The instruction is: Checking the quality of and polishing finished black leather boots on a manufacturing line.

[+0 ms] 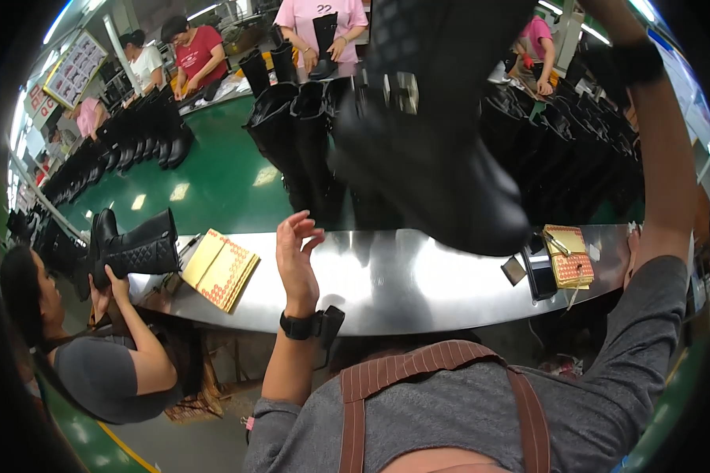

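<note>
A black boot (450, 150) with a quilted panel and a metal buckle hangs large and blurred above the bench, its toe low to the right. My right arm is raised on the right side, and my right hand (614, 20) is at the boot's upper part; the upper edge cuts off the fingers. Left of the boot, my left hand (296, 264) is held up over the metal bench edge (355, 303), palm turned toward the boot. Its fingers are apart and slightly curled, with nothing in them.
A yellow sheet stack with red dots (222, 268) lies left; a similar stack (569, 256) and a black box (539, 272) lie right. Black boots (292, 134) stand across the green tabletop (221, 158). At left, a co-worker (114, 363) holds a boot (138, 248).
</note>
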Available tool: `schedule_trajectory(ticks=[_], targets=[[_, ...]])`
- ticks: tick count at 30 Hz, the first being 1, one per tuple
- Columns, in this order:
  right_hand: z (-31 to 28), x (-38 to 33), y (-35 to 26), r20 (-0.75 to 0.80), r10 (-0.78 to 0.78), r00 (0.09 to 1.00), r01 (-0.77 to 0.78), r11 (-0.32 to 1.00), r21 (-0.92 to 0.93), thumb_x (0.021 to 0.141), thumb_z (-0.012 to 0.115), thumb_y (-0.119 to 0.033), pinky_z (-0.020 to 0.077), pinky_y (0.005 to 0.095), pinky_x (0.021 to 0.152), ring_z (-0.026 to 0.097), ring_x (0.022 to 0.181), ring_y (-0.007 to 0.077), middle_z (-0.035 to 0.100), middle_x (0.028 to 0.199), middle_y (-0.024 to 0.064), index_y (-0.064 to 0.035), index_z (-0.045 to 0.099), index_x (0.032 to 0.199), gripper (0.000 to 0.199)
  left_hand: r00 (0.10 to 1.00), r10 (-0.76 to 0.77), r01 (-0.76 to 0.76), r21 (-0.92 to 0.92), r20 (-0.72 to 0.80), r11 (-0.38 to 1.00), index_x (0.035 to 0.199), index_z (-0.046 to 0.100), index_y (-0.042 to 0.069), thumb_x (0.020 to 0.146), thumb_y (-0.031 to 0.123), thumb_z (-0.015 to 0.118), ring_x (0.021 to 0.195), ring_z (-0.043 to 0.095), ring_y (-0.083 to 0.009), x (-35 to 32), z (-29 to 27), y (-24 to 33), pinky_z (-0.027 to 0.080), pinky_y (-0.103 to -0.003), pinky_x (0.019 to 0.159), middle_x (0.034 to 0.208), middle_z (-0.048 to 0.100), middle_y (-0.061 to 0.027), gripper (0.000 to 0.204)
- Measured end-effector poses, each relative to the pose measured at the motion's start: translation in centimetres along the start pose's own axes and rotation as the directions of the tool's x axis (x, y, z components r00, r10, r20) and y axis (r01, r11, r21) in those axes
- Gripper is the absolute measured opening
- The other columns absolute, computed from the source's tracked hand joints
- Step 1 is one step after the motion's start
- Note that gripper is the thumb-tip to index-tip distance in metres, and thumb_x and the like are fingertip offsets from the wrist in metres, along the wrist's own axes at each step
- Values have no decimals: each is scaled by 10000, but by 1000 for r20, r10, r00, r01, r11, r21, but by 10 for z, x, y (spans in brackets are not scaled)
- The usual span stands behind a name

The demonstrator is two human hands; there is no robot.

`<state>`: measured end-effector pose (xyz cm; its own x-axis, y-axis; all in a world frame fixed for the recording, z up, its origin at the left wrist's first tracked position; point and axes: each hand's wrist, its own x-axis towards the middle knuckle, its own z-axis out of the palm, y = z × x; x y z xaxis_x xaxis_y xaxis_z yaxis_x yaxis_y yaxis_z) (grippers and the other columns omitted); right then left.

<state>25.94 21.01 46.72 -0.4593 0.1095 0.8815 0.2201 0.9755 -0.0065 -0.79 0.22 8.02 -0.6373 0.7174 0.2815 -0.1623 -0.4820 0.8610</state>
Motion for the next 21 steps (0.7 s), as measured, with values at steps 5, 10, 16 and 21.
schedule_trajectory(ticks=[5, 10, 16, 21], targets=[[-6, 106, 67, 85, -30, 996, 85, 631, -771, 773, 713, -243, 453, 314, 520, 595, 549, 161, 653, 672, 109, 33, 690, 843, 285, 987, -130, 138, 86, -99, 987, 991, 599, 34, 987, 313, 409, 799, 552, -153, 31, -23, -39, 459, -331, 780, 875, 576, -53, 338], [93, 144, 161, -292, -97, 951, -49, 890, -454, 704, 741, -407, 485, 395, 570, 628, 566, 283, 617, 595, 191, 50, 648, 663, 468, 942, -226, 228, -21, -248, 973, 943, 598, 44, 968, 197, 505, 752, 554, -122, 52, -42, -78, 476, -258, 694, 865, 601, -44, 181], [283, 61, 269, -87, 253, 963, -259, 798, -543, 751, 679, -433, 527, 436, 710, 655, 771, 393, 657, 790, 244, 26, 683, 763, 459, 914, -306, 304, -48, -265, 951, 960, 595, 30, 944, 153, 532, 664, 545, -102, 56, -66, -95, 480, -252, 629, 794, 599, -34, 140], [390, -39, 300, 824, 454, 339, 41, 868, -495, 739, 654, -616, 471, 445, 922, 577, 1103, 373, 609, 1134, 283, -4, 604, 1175, 753, 865, -439, 426, -107, -245, 898, 961, 595, 11, 933, 127, 549, 673, 543, -99, 53, -71, -97, 468, -250, 658, 774, 596, -38, 128]])
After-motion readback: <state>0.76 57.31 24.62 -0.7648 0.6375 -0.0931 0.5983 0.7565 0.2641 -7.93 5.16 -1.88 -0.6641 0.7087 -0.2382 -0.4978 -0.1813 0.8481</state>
